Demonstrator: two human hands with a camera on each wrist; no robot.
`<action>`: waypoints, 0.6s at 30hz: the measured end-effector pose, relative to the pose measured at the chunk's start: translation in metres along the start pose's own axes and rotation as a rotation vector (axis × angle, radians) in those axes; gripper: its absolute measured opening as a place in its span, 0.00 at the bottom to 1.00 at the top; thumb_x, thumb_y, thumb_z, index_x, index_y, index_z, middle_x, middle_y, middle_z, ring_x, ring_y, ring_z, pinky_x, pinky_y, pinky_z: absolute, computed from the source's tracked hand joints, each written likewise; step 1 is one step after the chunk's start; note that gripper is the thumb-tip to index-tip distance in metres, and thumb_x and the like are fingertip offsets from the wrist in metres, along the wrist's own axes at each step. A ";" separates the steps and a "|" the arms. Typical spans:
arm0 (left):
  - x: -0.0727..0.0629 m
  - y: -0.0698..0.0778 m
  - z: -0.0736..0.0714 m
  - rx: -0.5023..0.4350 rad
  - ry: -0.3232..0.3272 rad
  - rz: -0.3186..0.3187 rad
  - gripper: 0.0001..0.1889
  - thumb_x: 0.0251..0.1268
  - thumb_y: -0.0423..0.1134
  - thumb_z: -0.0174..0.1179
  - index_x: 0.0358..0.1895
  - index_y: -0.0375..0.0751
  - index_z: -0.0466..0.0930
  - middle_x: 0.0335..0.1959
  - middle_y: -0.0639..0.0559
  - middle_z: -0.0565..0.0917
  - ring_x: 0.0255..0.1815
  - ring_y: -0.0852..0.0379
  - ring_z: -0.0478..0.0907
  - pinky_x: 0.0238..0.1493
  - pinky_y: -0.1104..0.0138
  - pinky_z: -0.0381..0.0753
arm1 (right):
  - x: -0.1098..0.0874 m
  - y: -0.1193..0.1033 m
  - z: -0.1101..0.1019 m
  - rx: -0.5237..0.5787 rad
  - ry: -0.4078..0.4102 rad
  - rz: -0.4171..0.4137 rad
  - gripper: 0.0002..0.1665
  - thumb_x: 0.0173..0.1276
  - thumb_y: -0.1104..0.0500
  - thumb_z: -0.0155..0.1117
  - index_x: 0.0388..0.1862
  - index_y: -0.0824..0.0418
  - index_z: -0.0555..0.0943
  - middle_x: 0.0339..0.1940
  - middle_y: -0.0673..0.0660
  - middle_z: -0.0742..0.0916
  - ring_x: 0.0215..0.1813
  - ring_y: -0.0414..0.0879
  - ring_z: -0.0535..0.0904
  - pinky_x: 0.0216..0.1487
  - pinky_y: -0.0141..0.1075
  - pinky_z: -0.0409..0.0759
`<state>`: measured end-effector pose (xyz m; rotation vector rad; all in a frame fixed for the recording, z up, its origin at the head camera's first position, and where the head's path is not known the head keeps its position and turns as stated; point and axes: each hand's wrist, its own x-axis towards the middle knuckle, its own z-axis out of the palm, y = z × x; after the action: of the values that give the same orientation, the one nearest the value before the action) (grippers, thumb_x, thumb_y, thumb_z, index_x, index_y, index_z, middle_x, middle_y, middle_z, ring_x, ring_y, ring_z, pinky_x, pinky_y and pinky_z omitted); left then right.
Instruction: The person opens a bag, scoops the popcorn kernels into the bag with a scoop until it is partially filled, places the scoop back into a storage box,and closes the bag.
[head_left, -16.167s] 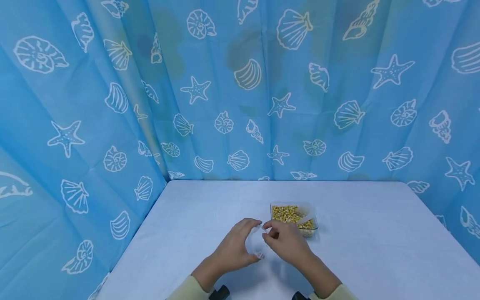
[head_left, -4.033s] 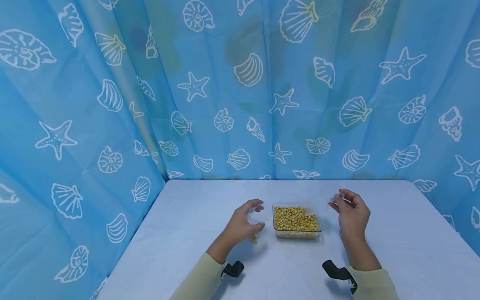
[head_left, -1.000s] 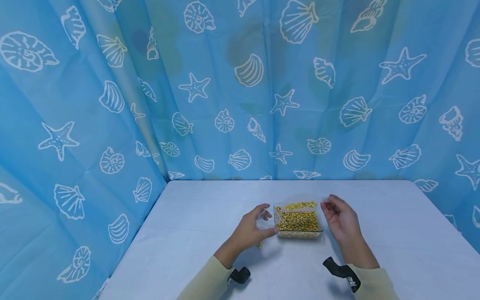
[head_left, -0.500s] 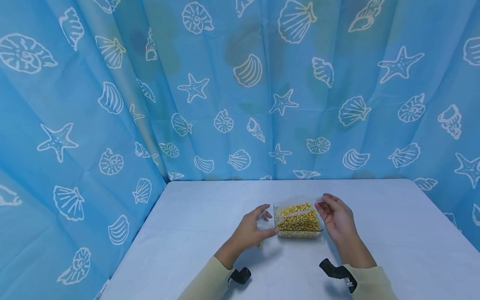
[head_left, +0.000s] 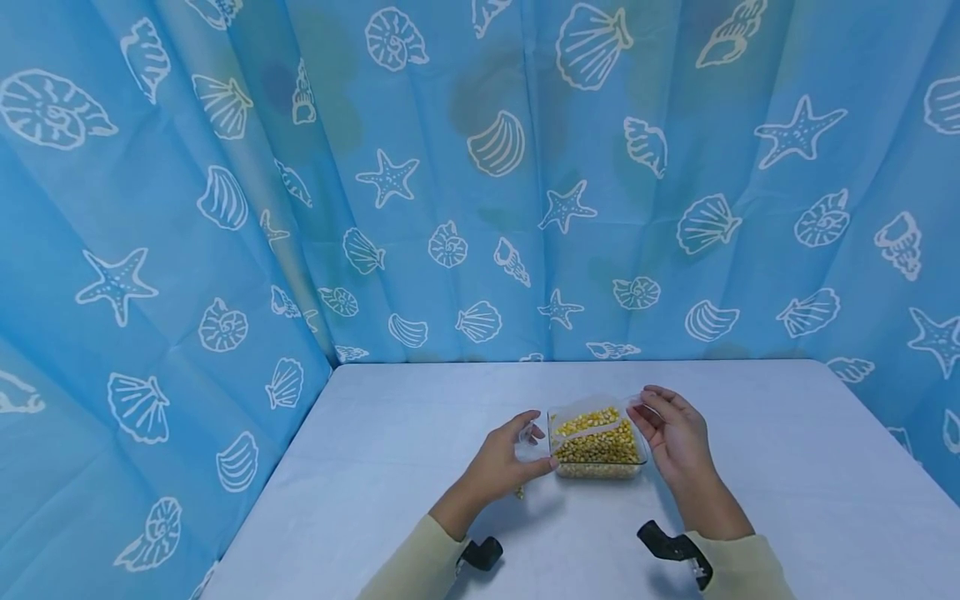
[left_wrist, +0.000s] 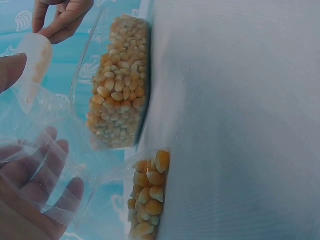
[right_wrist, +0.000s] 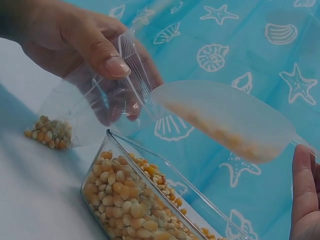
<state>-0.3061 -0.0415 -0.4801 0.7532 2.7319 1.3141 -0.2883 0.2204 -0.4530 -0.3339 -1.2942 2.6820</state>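
My left hand (head_left: 491, 458) holds a clear zip-lock bag (right_wrist: 82, 107) by its mouth, spread between thumb and fingers. Several corn kernels (right_wrist: 50, 132) lie in the bag's bottom, which hangs close to the table. In my right hand (head_left: 675, 437) is the handle of a translucent scoop (right_wrist: 220, 115), pinched in the fingers. The scoop carries corn kernels along its lower side, and in the right wrist view its tip reaches the bag's mouth. Below it stands a clear rectangular container (right_wrist: 135, 200) nearly full of corn kernels. The scoop is faint in the head view.
A white cloth covers the table (head_left: 397, 442). Behind and to the left hangs a blue curtain (head_left: 450, 275) with white shells and starfish. Black wrist cameras (head_left: 480, 552) sit at both cuffs.
Earlier both hands worked at the bag, with the scoop in the container. Since then the right hand has taken the scoop, and over the last second drawn slightly left, tilting it toward the bag.
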 end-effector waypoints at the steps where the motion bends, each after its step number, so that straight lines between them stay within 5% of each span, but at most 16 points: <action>1: 0.000 0.000 0.000 -0.001 -0.001 -0.001 0.41 0.57 0.55 0.69 0.71 0.42 0.64 0.48 0.61 0.80 0.52 0.62 0.75 0.56 0.53 0.73 | 0.000 0.000 0.000 -0.001 0.001 0.000 0.21 0.66 0.60 0.68 0.54 0.61 0.71 0.47 0.55 0.77 0.46 0.44 0.81 0.52 0.34 0.77; 18: -0.001 0.001 0.001 0.008 -0.014 0.003 0.41 0.56 0.56 0.69 0.71 0.44 0.65 0.46 0.61 0.79 0.52 0.60 0.74 0.55 0.54 0.73 | -0.003 -0.001 0.002 -0.031 -0.023 -0.033 0.19 0.65 0.60 0.70 0.51 0.61 0.74 0.45 0.55 0.79 0.42 0.44 0.82 0.50 0.35 0.79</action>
<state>-0.3042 -0.0404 -0.4804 0.7637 2.7276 1.2944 -0.2862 0.2188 -0.4503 -0.2838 -1.3369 2.6492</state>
